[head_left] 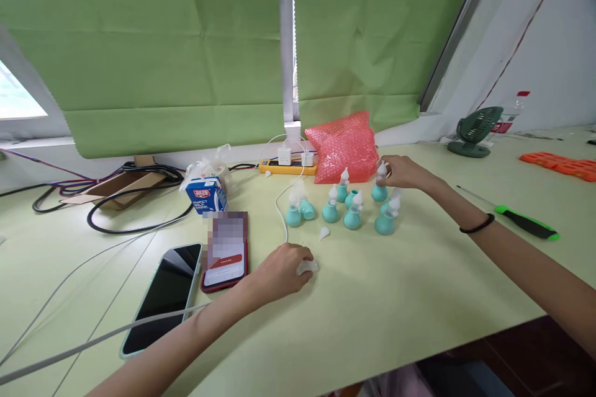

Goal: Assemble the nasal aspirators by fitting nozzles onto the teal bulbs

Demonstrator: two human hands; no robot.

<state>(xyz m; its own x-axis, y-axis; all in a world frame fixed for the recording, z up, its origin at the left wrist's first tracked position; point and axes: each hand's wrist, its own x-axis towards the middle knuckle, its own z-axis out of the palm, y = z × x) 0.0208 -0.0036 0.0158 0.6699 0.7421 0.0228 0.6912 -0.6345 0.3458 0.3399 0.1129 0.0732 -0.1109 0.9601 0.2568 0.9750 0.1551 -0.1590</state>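
My left hand (286, 268) rests low over the table, thumb and fingers closed on a small clear plastic tip (307, 267). Farther back on the right, my right hand (399, 172) pinches the clear top of a nasal aspirator (379, 191), whose teal squeeze bulb is upright on the table. Several similar aspirators stand nearby, among them one in front (352, 217) and one at the right (385, 222). A teal bulb without a tip (307, 209) lies on its side. One small white tip (325, 233) lies loose between the group and my left hand.
A red bubble-wrap bag (344, 149) is behind the aspirators, beside a yellow power strip (284, 167). Two phones (162, 294), a blue milk carton (207, 195) and cables occupy the left. A screwdriver (526, 221), green fan (477, 130) and orange piece (559, 164) are right.
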